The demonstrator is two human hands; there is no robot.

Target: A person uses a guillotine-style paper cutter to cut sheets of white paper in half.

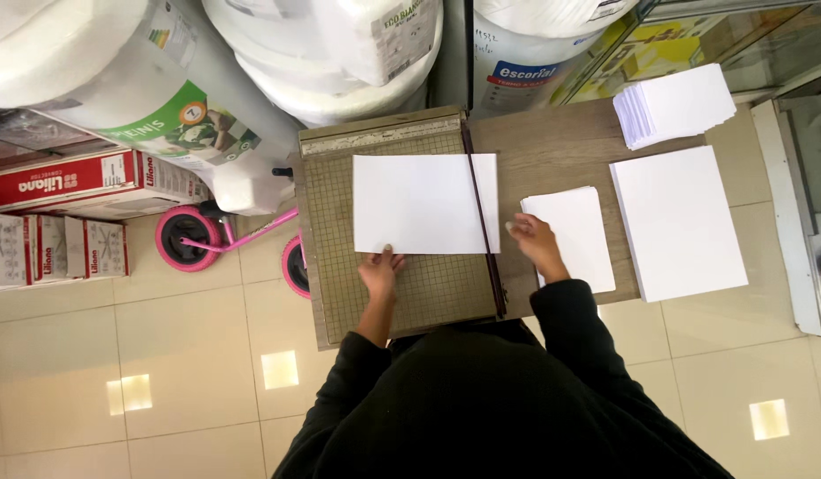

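The sheet (419,202) lay flat on the cutter (401,293), its right edge past the blade arm (484,222). The left hand (380,270) pressed fingertips, held together, on its near edge. The right hand (530,238) rested flat on a small stack (574,232). The sheet looked light, limp and prone to sliding, best pinned by its edge.

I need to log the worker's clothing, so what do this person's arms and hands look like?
Both arms are covered in long black sleeves that match the black top. The sleeves end at the wrists, leaving the left hand and the right hand bare, with no gloves. No rings, watch or markings can be made out.
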